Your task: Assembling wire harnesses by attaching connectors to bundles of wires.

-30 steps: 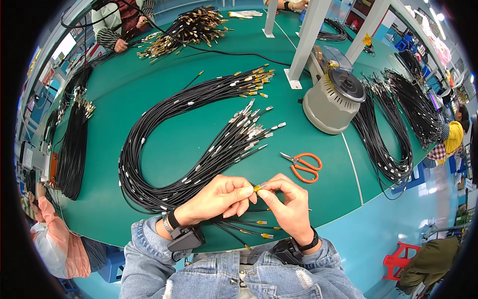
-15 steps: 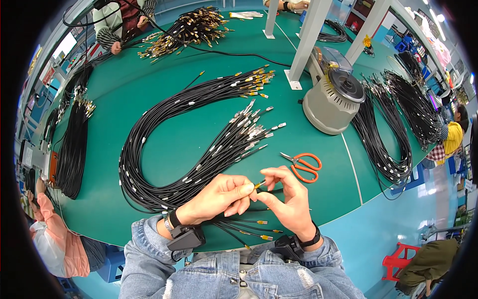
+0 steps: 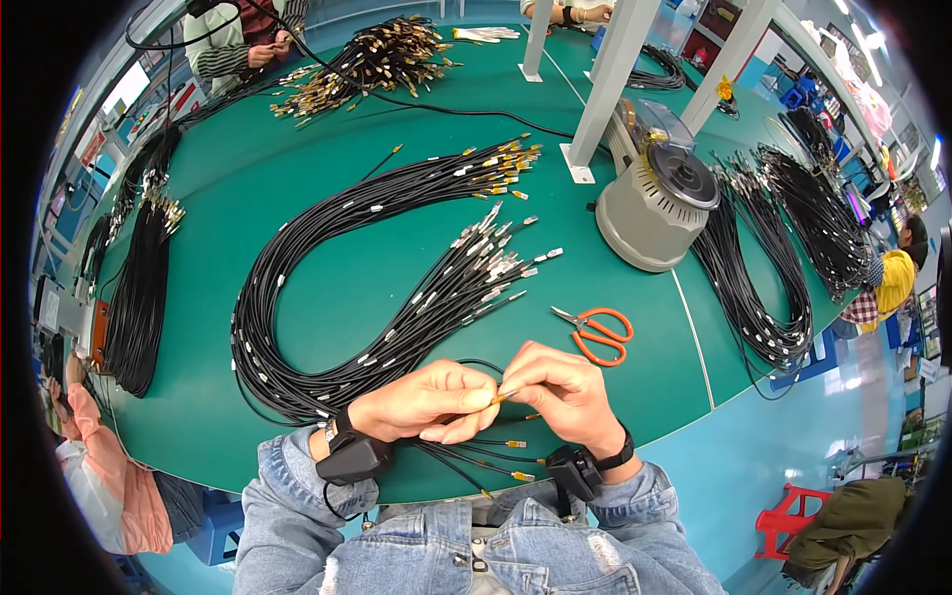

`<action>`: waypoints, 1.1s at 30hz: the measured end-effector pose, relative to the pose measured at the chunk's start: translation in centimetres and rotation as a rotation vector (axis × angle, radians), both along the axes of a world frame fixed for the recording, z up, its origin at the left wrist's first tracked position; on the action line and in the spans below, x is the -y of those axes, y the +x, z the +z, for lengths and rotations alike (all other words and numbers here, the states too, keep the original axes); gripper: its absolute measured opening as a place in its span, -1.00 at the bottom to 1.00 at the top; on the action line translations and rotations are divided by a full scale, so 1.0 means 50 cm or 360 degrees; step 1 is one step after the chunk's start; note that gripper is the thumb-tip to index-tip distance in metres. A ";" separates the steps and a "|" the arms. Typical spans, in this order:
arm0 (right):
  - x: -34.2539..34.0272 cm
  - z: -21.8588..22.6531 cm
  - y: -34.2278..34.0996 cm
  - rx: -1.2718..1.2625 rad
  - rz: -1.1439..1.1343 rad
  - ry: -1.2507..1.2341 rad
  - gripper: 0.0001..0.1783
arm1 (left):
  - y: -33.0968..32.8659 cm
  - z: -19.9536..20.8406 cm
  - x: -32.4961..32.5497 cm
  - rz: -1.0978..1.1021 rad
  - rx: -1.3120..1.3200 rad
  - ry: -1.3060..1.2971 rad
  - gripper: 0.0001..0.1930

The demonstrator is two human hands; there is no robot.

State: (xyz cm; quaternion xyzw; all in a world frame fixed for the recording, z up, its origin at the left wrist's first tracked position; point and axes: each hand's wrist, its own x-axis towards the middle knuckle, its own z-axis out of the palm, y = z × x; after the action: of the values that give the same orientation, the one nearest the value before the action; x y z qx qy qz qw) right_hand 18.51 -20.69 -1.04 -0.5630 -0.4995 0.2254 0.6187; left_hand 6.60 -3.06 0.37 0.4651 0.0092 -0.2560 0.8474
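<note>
The person wears a light-blue denim jacket with seamed chest pockets, metal buttons and whitish worn patches. Behind the bare left hand sit a black wristband, a silvery bracelet and a boxy black device; behind the bare right hand, another black strap and black box.

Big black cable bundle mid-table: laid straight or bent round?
Bent round: the cable bundle curves into a U, its yellow-tagged ends and white-tagged ends both toward the picture's right.
</note>
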 end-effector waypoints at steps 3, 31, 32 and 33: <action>0.011 0.008 0.028 0.0055 -0.0129 -0.0079 -0.87 | 0.011 -0.014 -0.004 -0.0187 0.0087 -0.0060 -0.70; -0.029 0.065 0.355 -0.1659 -0.0408 0.0587 -0.88 | 0.030 -0.045 -0.021 0.1159 0.1199 0.2789 -0.88; -0.025 0.070 0.344 -0.1679 -0.0198 0.0649 -0.88 | 0.028 -0.048 -0.020 0.1064 0.1191 0.2834 -0.87; -0.021 0.077 0.331 -0.1685 -0.0196 0.0647 -0.88 | 0.027 -0.051 -0.019 0.0968 0.1185 0.2876 -0.86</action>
State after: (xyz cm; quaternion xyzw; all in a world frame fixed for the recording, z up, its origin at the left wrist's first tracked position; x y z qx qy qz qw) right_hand 35.05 -19.66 2.78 -0.2711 -0.1210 0.3396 0.8925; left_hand 7.93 -2.09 -2.20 0.9580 0.0527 0.2332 0.1583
